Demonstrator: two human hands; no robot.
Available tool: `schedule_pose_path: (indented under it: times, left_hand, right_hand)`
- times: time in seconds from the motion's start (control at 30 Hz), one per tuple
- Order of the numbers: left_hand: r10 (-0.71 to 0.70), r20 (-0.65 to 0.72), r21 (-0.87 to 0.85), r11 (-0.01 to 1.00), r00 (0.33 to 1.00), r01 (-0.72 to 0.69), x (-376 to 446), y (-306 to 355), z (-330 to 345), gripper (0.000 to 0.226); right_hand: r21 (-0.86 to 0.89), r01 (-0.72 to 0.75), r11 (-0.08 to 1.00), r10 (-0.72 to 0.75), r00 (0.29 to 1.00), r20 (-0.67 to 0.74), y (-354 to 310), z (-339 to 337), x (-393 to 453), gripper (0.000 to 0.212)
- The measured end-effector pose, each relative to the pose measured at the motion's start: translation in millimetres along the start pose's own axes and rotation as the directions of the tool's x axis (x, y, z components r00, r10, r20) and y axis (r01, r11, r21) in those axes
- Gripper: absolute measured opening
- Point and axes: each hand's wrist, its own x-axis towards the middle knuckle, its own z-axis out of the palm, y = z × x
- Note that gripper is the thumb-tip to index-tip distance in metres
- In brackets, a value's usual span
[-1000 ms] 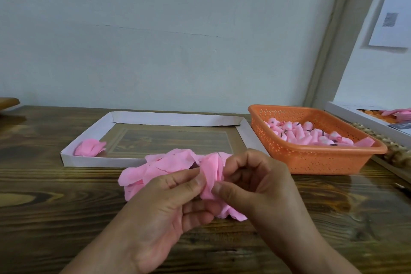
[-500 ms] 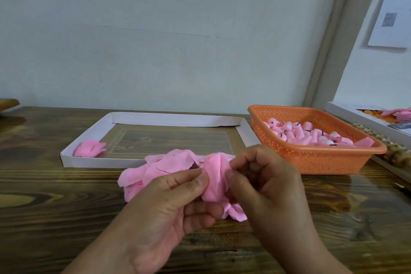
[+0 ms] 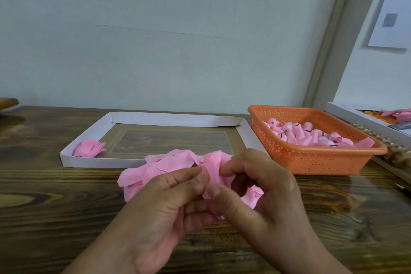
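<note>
Both hands meet over the near middle of the wooden counter (image 3: 55, 213), working one pink petal (image 3: 214, 168) between them. The left hand (image 3: 162, 211) has its thumb and forefinger pressed together on the petal's left edge, a tight grip with no gap showing, while its lower fingers curl under the piece. The right hand (image 3: 264, 193) pinches the same petal from the other side: its thumb lies across the lower part and its bent fingers fold over the top, so this grip is closed on the petal too. The petal stands crumpled and upright between the fingertips, raised just above the counter.

Right behind and under the hands lies a loose pile of pink petals (image 3: 160, 169), touching the counter. Further back sits a shallow white cardboard tray (image 3: 169, 119) with one pink flower (image 3: 89, 148) in its left corner. To the right stands an orange basket (image 3: 311, 160) holding small pink buds (image 3: 304, 135).
</note>
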Motion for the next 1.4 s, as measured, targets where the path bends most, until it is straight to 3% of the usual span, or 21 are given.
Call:
schedule_pose_path:
  times: [0.1, 0.23, 0.37, 0.47, 0.57, 0.73, 0.9, 1.13, 1.3, 1.4]
  left_hand:
    - [0.066, -0.066, 0.039, 0.997, 0.996, -0.063, -0.4, -3.0, 2.0, 0.015]
    - [0.116, -0.045, 0.117, 0.987, 0.992, -0.111, 0.7, -4.8, 1.1, 0.032]
    - [0.117, -0.028, 0.117, 0.987, 0.993, -0.113, -1.7, -2.0, 1.9, 0.022]
    - [0.11, -0.032, 0.105, 0.989, 0.993, -0.106, -3.2, 0.3, 2.0, 0.019]
    - [0.116, -0.009, 0.125, 0.986, 0.993, -0.114, -3.8, 2.3, 1.7, 0.02]
    - [0.133, 0.021, 0.133, 0.982, 0.991, -0.135, -4.1, 2.4, 0.1, 0.021]
    - [0.14, 0.035, 0.137, 0.98, 0.989, -0.144, -4.3, 2.4, -1.0, 0.024]
    - [0.155, -0.038, 0.131, 0.98, 0.987, -0.149, -3.7, -2.3, 2.4, 0.018]
    - [0.179, -0.071, 0.142, 0.976, 0.981, -0.168, -3.1, -3.9, 3.5, 0.02]
    - [0.218, -0.088, 0.165, 0.965, 0.972, -0.201, -3.3, -4.9, 3.7, 0.02]
  right_hand:
    - [-0.137, 0.003, 0.991, -0.006, 1.0, -0.019, -1.7, 3.9, -1.1, 0.029]
    - [-0.158, -0.004, 0.988, -0.008, 0.997, -0.075, -0.9, 9.2, -1.4, 0.019]
    - [-0.09, -0.03, 0.996, 0.026, 0.999, -0.047, 0.8, 8.2, -0.6, 0.019]
    - [0.008, -0.129, 0.992, 0.129, 0.991, -0.019, 1.7, 5.7, 0.5, 0.017]
    - [0.205, -0.253, 0.945, 0.249, 0.967, 0.047, 0.2, 3.1, 2.8, 0.014]
    - [0.312, -0.334, 0.889, 0.332, 0.941, 0.062, -1.1, 2.3, 6.9, 0.019]
    - [0.242, -0.335, 0.911, 0.345, 0.939, 0.003, -3.0, 4.4, 6.4, 0.013]
    - [-0.027, -0.266, 0.964, 0.261, 0.958, -0.119, -5.4, 11.9, 5.2, 0.023]
    - [-0.012, -0.311, 0.95, 0.308, 0.945, -0.109, -9.5, 16.3, 7.1, 0.039]
    - [0.076, -0.39, 0.918, 0.396, 0.912, -0.102, -11.0, 16.3, 9.7, 0.027]
